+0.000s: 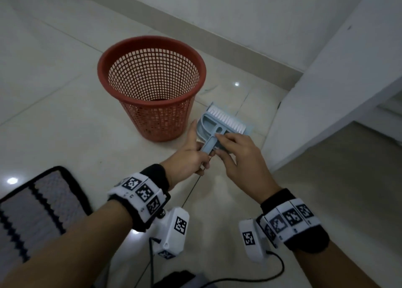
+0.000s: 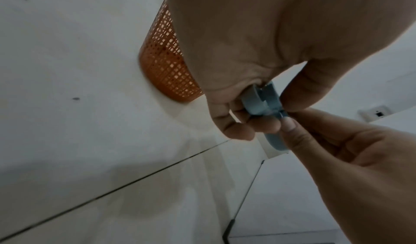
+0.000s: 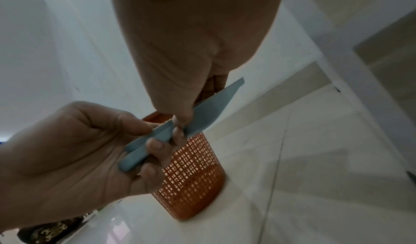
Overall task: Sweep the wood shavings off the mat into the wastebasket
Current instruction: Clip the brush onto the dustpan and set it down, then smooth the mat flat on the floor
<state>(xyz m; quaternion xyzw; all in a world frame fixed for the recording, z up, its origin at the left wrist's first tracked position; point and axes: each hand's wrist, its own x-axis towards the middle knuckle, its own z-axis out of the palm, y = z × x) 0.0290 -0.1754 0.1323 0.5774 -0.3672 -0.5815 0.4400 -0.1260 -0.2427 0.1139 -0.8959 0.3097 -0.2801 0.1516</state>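
Note:
A pale blue dustpan [image 1: 203,127] with a white-bristled brush [image 1: 226,119] nested in it hangs just right of the red mesh wastebasket [image 1: 156,117]. My left hand [image 1: 195,155] grips the two stacked handles [image 3: 144,150] at their end, with fingers curled round them [image 2: 263,102]. From the right, my right hand [image 1: 226,148] pinches the brush where its handle meets the head, thumb below and fingers on top. In the right wrist view the dustpan [image 3: 213,105] shows edge-on in front of the wastebasket [image 3: 191,176]. The striped mat [image 1: 43,205] lies at the lower left; no shavings show on its visible part.
The wastebasket stands on a glossy tiled floor [image 1: 65,135] near a white wall with a skirting [image 1: 217,33]. A white pillar or wall corner [image 1: 326,102] rises close on the right. A dark object and a cable [image 1: 278,270] lie near the bottom edge.

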